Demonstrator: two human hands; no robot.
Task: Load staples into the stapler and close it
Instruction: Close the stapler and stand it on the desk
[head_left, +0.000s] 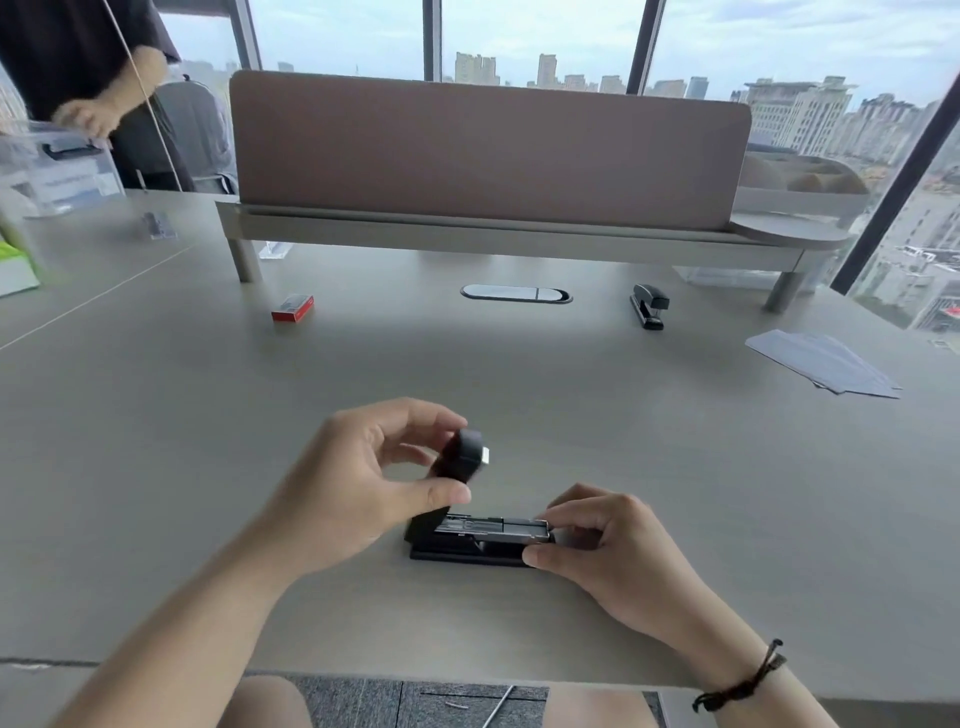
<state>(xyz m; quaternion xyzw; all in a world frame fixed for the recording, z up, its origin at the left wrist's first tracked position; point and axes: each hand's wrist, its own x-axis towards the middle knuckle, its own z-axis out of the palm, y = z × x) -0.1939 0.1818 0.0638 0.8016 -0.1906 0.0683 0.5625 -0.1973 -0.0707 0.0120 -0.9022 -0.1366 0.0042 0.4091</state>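
Observation:
A black stapler (470, 550) lies on the grey desk close to me, its lid (460, 460) swung up and open. My left hand (358, 478) holds that raised lid between thumb and fingers. The metal staple channel (493, 526) is exposed, with a strip of staples lying in it. My right hand (602, 540) pinches the front end of the stapler's channel and base. A red staple box (292, 307) sits farther back on the left.
A second black stapler (649, 305) stands at the back right, near a stack of paper sheets (826, 364). A desk divider with shelf (488, 156) runs across the back. A person stands at far left beside a clear plastic bin (57, 166).

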